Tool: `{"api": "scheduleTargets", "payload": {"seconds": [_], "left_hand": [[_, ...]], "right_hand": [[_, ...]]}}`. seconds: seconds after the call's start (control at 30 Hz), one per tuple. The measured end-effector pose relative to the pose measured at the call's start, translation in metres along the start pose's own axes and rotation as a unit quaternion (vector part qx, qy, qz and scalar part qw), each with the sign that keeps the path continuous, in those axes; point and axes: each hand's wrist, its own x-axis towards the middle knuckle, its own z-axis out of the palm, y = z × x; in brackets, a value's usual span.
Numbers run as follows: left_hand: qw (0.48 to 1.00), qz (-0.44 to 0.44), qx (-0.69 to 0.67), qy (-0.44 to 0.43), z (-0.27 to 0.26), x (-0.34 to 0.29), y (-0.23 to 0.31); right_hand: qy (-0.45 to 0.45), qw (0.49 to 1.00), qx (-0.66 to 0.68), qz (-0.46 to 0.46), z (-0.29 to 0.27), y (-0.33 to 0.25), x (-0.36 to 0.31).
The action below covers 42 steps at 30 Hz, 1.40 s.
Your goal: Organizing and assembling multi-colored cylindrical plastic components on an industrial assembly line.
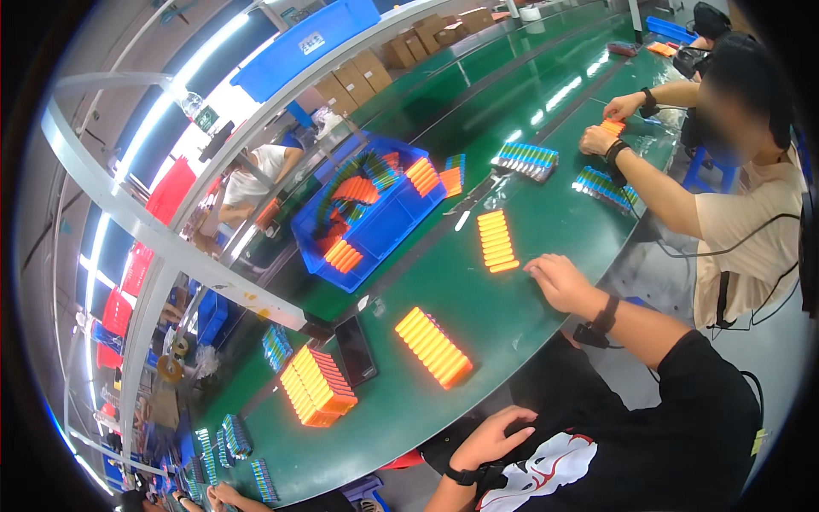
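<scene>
The person in the black shirt point(674, 427) sits at the green table point(316, 465) with 2 bare hands apart from each other. The right hand point(559, 283) reaches in over the table's near edge, fingers loosely bent and nothing in their grasp, the fingertips just beside the end of a flat row of orange cylinders point(496, 242); I cannot tell from here whether they touch the tabletop. The left hand point(493, 439) is held over the lap, thumb parted from the fingers, holding nothing. That row lies on the green surface, and toward the person's left sit 2 thicker groups of the same kind: an orange block point(433, 348) near the table's edge and an orange stack point(316, 386), with a black phone point(355, 350) just beside the stack. Farther in, a blue bin point(388, 245) stands tilted in my view, filled with more orange and blue-green packs. A blue-and-silver bundle point(525, 160) lies beyond the row. At the person's right, a co-worker in a cream shirt point(746, 205) has 2 hands on a small orange piece point(612, 126).
</scene>
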Motion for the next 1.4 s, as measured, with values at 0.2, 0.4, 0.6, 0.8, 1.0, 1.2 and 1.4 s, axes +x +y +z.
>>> {"api": "scheduleTargets", "payload": {"seconds": [0.2, 0.4, 0.6, 0.8, 1.0, 1.2, 1.4], "left_hand": [[0.908, 0.239, -0.176, 0.296, -0.053, -0.032, 0.052], [0.833, 0.318, -0.257, 0.373, -0.17, 0.006, 0.056], [0.798, 0.088, -0.349, 0.484, -0.247, 0.048, -0.003], [0.778, 0.04, -0.285, 0.559, -0.299, 0.09, -0.01], [0.814, 0.012, -0.082, 0.576, -0.333, 0.114, -0.052], [0.824, 0.028, -0.012, 0.566, -0.338, 0.123, -0.066], [0.826, 0.063, 0.014, 0.56, -0.342, 0.124, -0.078]], "right_hand": [[-0.017, 0.938, 0.317, 0.143, 0.018, 0.011, 0.031], [0.036, 0.97, 0.205, 0.122, 0.04, 0.045, 0.1], [-0.098, 0.966, 0.142, 0.194, 0.054, 0.014, 0.148], [-0.09, 0.969, 0.219, 0.072, 0.116, -0.018, 0.199], [-0.14, 0.896, 0.399, 0.133, 0.173, -0.062, 0.232], [-0.125, 0.894, 0.418, 0.099, 0.222, -0.049, 0.206], [-0.128, 0.886, 0.432, 0.108, 0.237, -0.043, 0.201]]}}
